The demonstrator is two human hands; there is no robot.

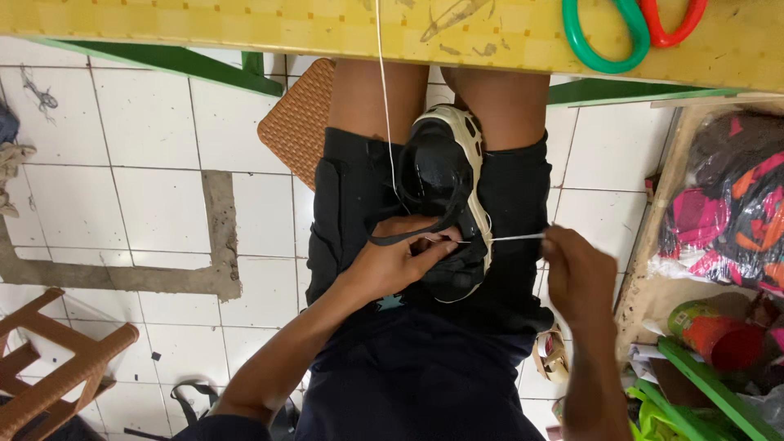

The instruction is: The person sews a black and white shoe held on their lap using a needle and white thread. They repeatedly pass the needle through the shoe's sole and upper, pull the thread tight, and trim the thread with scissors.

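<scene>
**A:** Where's the shoe sitting for you right now?

**B:** The black shoe (445,204) with the cream sole lies in your lap, pinned between your thighs, toe pointing at the yellow desk (245,28). Your left hand (392,261) presses on its near end, fingers (433,245) curled over a loose black strap (408,233).

**A:** And the right?

**B:** Your right hand (576,273) is off to the shoe's side, fingers pinched shut on a pale thread (514,238) drawn taut out of the sole edge. A second run of thread (384,98) goes straight up past the desk edge.

**A:** Anything crowding you?

**B:** The desk edge hangs right over your knees. Green and red scissors (629,33) lie on it, well apart from both hands. A brown woven mat (298,118) is on the tiled floor beside your left leg, a wooden stool (57,359) further left. To your right, a crate of coloured cloth (735,196) and a green-and-red can (710,331) sit close to your elbow.
</scene>
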